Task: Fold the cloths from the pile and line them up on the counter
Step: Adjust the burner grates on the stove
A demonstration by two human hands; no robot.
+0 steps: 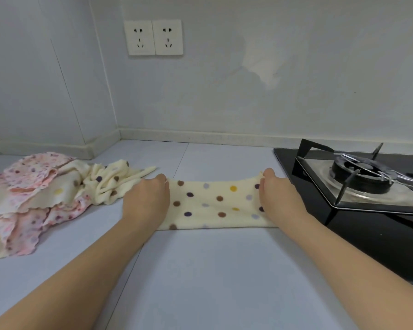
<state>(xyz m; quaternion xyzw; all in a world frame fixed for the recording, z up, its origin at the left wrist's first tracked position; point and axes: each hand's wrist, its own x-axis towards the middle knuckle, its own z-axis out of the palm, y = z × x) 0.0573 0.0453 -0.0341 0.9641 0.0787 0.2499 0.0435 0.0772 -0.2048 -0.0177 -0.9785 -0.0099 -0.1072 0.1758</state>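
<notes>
A cream cloth with coloured dots (212, 206) lies stretched flat on the pale counter (200, 270), folded into a wide band. My left hand (146, 198) pinches its far left corner, and my right hand (279, 196) pinches its far right corner. Both hands cover the cloth's short ends. To the left sits the pile of cloths (34, 198): pink floral ones and cream dotted ones, crumpled and overlapping, with one cream dotted cloth (112, 182) reaching close to my left hand.
A black gas hob (358, 186) with a metal pan support stands right beside the cloth's right end. The wall behind carries two white sockets (153, 38). A corner wall juts out at the back left.
</notes>
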